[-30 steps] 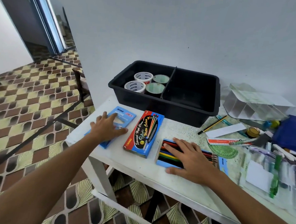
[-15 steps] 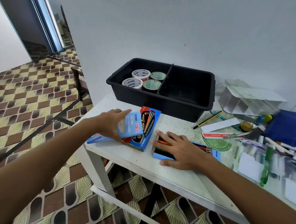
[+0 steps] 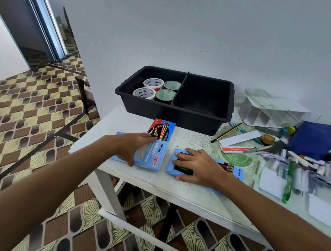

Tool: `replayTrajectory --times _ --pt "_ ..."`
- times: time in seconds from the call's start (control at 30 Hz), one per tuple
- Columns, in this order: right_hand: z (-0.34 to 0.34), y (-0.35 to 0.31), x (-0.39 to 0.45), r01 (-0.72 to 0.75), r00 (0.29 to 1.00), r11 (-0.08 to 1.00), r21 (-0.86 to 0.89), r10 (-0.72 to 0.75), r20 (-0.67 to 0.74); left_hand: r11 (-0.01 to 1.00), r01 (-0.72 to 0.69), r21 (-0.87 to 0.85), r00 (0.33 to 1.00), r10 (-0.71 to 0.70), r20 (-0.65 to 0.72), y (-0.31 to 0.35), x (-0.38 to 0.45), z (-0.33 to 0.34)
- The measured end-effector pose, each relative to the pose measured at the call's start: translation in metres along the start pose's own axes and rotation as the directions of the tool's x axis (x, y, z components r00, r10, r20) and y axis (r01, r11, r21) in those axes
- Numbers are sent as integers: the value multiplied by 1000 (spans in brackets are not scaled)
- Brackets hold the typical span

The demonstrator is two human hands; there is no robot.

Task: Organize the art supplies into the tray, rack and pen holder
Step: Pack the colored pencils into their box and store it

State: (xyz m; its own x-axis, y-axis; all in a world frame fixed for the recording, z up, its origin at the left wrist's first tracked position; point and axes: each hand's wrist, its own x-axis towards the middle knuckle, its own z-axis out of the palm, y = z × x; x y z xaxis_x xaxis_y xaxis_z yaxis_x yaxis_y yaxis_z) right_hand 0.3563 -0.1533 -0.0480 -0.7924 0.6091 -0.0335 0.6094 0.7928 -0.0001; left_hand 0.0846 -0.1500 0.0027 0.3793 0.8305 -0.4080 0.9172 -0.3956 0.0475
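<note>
Two pencil boxes are sitting under your hands at the bench's front edge. Your left hand (image 3: 131, 148) is holding the blue neon pencil box (image 3: 150, 157), thumb on its near side and fingers (image 3: 147, 135) stretching over the top, and that box is lying partly over the red pencil box (image 3: 161, 130) behind it. Your right hand (image 3: 195, 166) is pressing flat, fingers spread, on the open pencil tray (image 3: 179, 163), whose long axis is running left to right along the front edge. The black tray (image 3: 210, 112) is standing straight ahead toward the bench's back edge, tape rolls (image 3: 153, 89) filling its left compartment and the right one looking empty. Your left hand is the nearer one to it, so I'm judging the neon box is heading forward and slightly right.
</note>
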Motion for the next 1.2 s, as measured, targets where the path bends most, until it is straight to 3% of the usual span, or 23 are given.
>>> replayTrajectory --times 0.1,0.23,0.5,0.77,0.9,1.03,1.2 --pt "4 -1 -3 55 983 997 -53 -63 -174 1000 -7 -9 1000 7 3 1 0 0" --pt "5 -3 -2 118 953 991 -70 -133 -271 1000 -24 -14 1000 24 -2 1 2 0" --pt "6 -8 -1 154 927 983 -96 -177 -332 998 -60 -12 998 60 -10 7 0 -1" --pt "3 -10 1 126 914 992 22 -108 -390 998 -49 -37 998 48 -35 16 -6 -2" --pt "-3 -17 1 46 935 987 151 11 -355 1000 -30 -8 998 29 -52 22 -6 1" --pt "-9 -19 -3 -79 975 949 307 138 -175 999 -24 27 998 26 -54 26 -5 1" --pt "-13 -6 -9 -230 973 960 157 231 12 999 -24 30 999 25 -41 24 -4 2"
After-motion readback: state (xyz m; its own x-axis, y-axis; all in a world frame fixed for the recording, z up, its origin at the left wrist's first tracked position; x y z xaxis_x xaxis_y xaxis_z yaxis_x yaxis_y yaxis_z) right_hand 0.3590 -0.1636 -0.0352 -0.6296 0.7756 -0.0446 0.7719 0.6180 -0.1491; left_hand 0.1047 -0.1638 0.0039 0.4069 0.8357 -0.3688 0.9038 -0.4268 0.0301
